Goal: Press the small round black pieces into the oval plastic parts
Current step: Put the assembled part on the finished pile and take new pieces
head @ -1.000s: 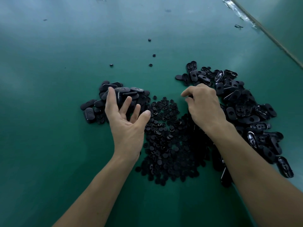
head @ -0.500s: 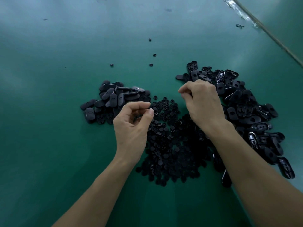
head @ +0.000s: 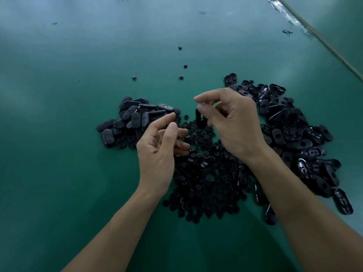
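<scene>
In the head view, the right hand [head: 235, 126] is pinching one oval plastic part [head: 200, 119] between thumb and fingers, over the far edge of the small round black pieces [head: 206, 183]. At its 8 o'clock the left hand [head: 157, 152] is hovering with fingers loosely curled; whether it is grasping anything cannot be told. On the green table [head: 59, 154], a big oval heap [head: 294, 134] is lying at the right hand's 3 o'clock, and a smaller oval stack [head: 133, 118] at the left hand's 10 o'clock.

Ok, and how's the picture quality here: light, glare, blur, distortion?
Head view: dim, with a teal cast; pale glare patches on the green table; the pile of round pieces merges into one dark mass with little detail; the left hand looks slightly soft at the fingertips; the bottom of the frame stretches outward, a wide-angle effect.
</scene>
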`<state>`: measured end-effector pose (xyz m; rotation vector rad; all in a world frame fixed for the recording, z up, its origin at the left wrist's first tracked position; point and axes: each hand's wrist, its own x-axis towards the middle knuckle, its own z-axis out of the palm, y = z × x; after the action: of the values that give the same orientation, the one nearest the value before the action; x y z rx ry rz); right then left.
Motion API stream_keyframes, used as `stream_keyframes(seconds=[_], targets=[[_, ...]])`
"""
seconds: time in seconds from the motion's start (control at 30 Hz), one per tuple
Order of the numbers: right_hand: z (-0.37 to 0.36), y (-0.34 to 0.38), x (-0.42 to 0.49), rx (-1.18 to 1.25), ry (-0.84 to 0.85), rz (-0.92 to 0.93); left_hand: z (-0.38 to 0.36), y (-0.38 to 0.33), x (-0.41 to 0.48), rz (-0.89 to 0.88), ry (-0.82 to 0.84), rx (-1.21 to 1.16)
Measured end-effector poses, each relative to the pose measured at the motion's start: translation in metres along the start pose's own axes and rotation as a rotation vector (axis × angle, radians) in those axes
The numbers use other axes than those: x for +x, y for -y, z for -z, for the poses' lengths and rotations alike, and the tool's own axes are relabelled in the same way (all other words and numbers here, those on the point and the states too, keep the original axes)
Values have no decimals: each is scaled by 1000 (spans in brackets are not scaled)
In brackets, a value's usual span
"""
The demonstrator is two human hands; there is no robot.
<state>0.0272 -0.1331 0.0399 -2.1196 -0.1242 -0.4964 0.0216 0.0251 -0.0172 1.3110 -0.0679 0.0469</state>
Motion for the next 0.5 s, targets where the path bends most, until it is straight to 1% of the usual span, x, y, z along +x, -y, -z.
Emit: stream_keyframes(seconds=[0.07, 0.2, 0.33, 0.43, 0.5], targets=[[-3, 7, -3, 128, 53, 33, 0, 0, 0, 21, 13, -19], [-12, 9, -8, 184, 152, 42, 0, -2, 0, -26, 16, 12], [-15, 8, -14, 231, 155, 32, 1, -3, 0, -56, 17, 38], [-15, 6, -16, 245, 153, 3, 1, -4, 2, -57, -3, -15], [-16, 4, -17, 216, 156, -58, 1, -4, 3, -56, -17, -55]])
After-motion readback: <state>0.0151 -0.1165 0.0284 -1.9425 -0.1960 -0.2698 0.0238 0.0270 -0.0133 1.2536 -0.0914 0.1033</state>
